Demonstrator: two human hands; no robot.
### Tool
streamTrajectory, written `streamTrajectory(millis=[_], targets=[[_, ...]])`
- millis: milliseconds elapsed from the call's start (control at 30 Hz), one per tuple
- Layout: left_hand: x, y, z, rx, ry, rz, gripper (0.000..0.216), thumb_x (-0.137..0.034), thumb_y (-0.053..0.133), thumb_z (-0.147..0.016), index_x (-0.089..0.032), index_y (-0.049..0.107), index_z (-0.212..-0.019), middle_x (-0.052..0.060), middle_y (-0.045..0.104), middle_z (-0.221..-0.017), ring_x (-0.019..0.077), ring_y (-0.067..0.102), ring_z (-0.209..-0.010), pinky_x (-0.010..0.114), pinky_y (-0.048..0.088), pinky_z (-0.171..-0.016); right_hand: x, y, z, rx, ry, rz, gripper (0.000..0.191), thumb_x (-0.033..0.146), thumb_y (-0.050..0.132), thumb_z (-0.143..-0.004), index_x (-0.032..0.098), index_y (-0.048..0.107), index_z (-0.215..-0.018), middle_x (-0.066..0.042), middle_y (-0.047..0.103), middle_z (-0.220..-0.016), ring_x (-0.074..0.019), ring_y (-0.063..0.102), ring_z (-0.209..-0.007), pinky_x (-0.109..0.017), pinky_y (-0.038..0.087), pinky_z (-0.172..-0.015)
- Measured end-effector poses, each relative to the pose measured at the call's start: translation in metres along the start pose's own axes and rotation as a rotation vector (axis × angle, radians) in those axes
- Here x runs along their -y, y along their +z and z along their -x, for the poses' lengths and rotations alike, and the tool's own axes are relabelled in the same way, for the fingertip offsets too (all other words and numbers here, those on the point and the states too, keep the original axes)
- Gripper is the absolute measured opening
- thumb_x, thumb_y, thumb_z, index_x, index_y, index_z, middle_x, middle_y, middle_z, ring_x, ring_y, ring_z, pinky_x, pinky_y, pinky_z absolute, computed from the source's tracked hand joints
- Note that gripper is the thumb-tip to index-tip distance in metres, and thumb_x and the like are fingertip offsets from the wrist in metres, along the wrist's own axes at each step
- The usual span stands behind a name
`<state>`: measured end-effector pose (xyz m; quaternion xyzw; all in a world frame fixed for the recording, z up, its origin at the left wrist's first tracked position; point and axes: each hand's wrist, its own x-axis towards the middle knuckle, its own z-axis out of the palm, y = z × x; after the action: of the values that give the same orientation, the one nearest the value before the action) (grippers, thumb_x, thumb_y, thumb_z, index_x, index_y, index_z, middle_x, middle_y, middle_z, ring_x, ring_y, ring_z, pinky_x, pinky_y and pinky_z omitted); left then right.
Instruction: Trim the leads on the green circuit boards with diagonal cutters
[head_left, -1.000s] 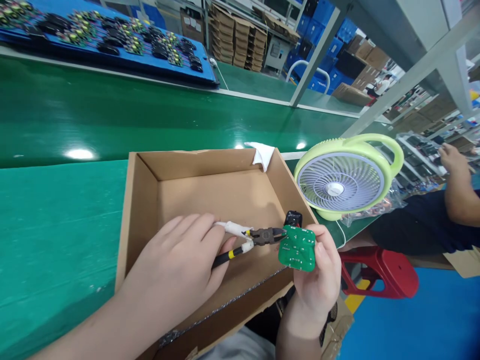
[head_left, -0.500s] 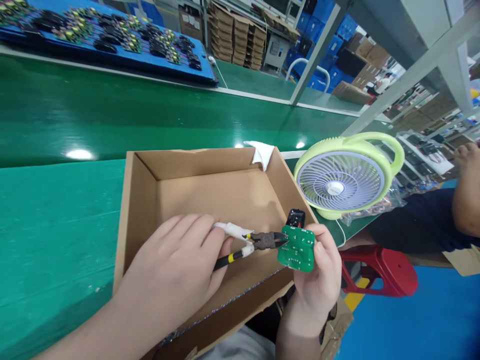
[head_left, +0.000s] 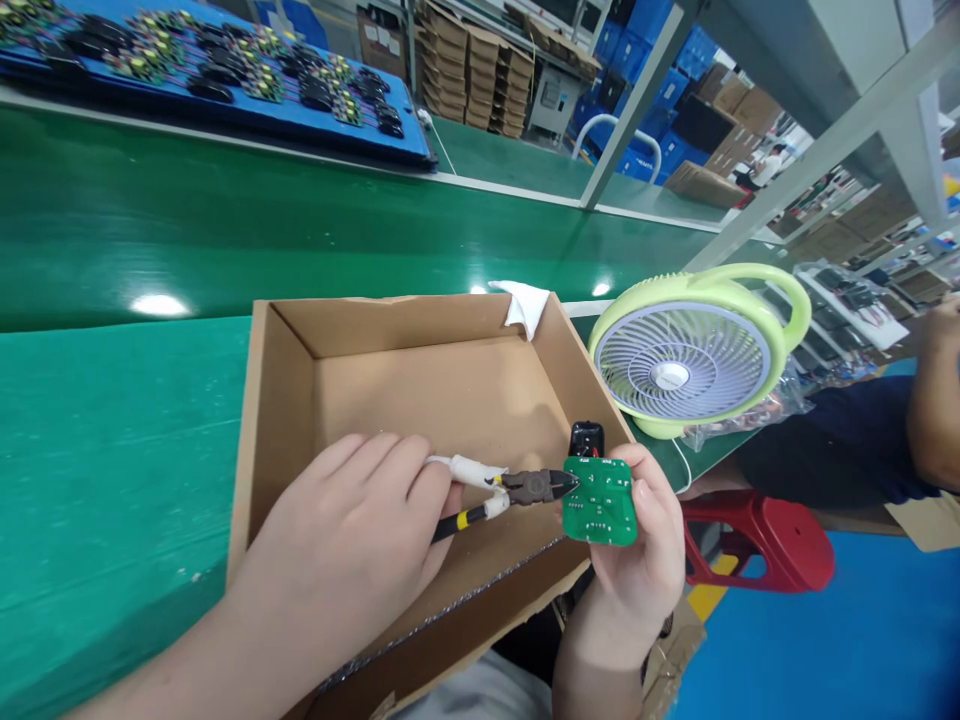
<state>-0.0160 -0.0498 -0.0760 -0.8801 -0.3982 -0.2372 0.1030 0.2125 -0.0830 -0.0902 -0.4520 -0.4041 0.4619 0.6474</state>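
Note:
My left hand (head_left: 360, 520) is closed around the handles of a pair of cutting pliers (head_left: 534, 486), one handle wrapped in white tape. The dark jaws point right and their tips meet the left part of a green circuit board (head_left: 600, 505); whether something is between them is too small to tell. My right hand (head_left: 646, 520) grips the board by its right edge, solder side toward me. A black plastic part (head_left: 586, 440) with a bit of red wire sits at the board's upper edge. Both hands are above an open cardboard box (head_left: 427, 390).
A white scrap (head_left: 525, 308) hangs over the box's back right corner. A green fan (head_left: 682, 360) stands right of the box. A red stool (head_left: 765, 545) and another person's arm (head_left: 937, 400) are farther right. A blue tray (head_left: 285, 100) of circuit boards lies at the back left.
The circuit board has shifted slightly right and turned a little more upright in my right hand. The pliers' jaws look more closed at the tips.

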Motion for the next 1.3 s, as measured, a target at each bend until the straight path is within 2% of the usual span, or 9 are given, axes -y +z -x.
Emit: streamTrajectory(millis=[233,333,600,767,933,1300], targets=[[-0.001,0.002,0.003,0.018,-0.07,0.044,0.017,-0.013,0.043,-0.079,-0.028,0.047,-0.07,0.004,0.053,-0.067,0.025,0.05,-0.062,0.042,0.039,-0.06,0.009,0.01,-0.001,-0.079,0.038,0.017,0.027,0.048,0.072,-0.084,0.022,0.068,-0.088,-0.001,0.072,-0.065,-0.0201,0.066,-0.044,-0.029,0.051,-0.04],[-0.001,-0.001,0.005,0.036,-0.063,0.024,0.02,-0.01,0.04,-0.078,-0.027,0.047,-0.07,0.004,0.053,-0.067,0.0243,0.05,-0.061,0.042,0.038,-0.059,0.01,0.012,-0.002,-0.062,0.057,0.003,0.027,0.048,0.073,-0.083,0.021,0.068,-0.086,-0.001,0.071,-0.062,-0.0196,0.065,-0.042,-0.028,0.05,-0.038],[0.003,-0.001,0.005,0.035,-0.007,-0.057,0.023,-0.013,0.037,-0.083,-0.026,0.051,-0.07,0.004,0.052,-0.066,0.0236,0.051,-0.06,0.041,0.042,-0.056,0.009,0.009,-0.003,-0.034,0.061,-0.007,0.025,0.047,0.072,-0.085,0.022,0.07,-0.089,-0.002,0.073,-0.066,-0.0202,0.067,-0.044,-0.028,0.051,-0.039],[0.003,0.002,0.0,0.022,0.022,-0.081,0.025,-0.013,0.036,-0.085,-0.024,0.054,-0.072,0.006,0.058,-0.073,0.0241,0.057,-0.066,0.041,0.047,-0.061,0.008,0.005,-0.003,-0.037,0.075,0.011,0.026,0.048,0.071,-0.086,0.023,0.066,-0.088,-0.002,0.072,-0.066,-0.0193,0.063,-0.043,-0.029,0.051,-0.04],[0.003,0.004,0.0,0.032,-0.008,-0.068,0.026,-0.013,0.035,-0.084,-0.025,0.054,-0.073,0.006,0.058,-0.074,0.0239,0.057,-0.068,0.042,0.047,-0.063,0.003,-0.003,-0.001,0.02,0.059,0.017,0.024,0.047,0.066,-0.091,0.023,0.066,-0.095,-0.001,0.07,-0.069,-0.0182,0.063,-0.046,-0.028,0.05,-0.042],[0.002,0.001,-0.003,0.025,-0.007,-0.143,0.03,-0.011,0.034,-0.085,-0.024,0.056,-0.068,0.006,0.061,-0.072,0.0214,0.057,-0.065,0.039,0.049,-0.06,0.002,-0.002,-0.002,0.002,0.059,0.036,0.025,0.048,0.067,-0.09,0.024,0.065,-0.094,-0.001,0.071,-0.069,-0.0187,0.063,-0.046,-0.028,0.05,-0.042]])
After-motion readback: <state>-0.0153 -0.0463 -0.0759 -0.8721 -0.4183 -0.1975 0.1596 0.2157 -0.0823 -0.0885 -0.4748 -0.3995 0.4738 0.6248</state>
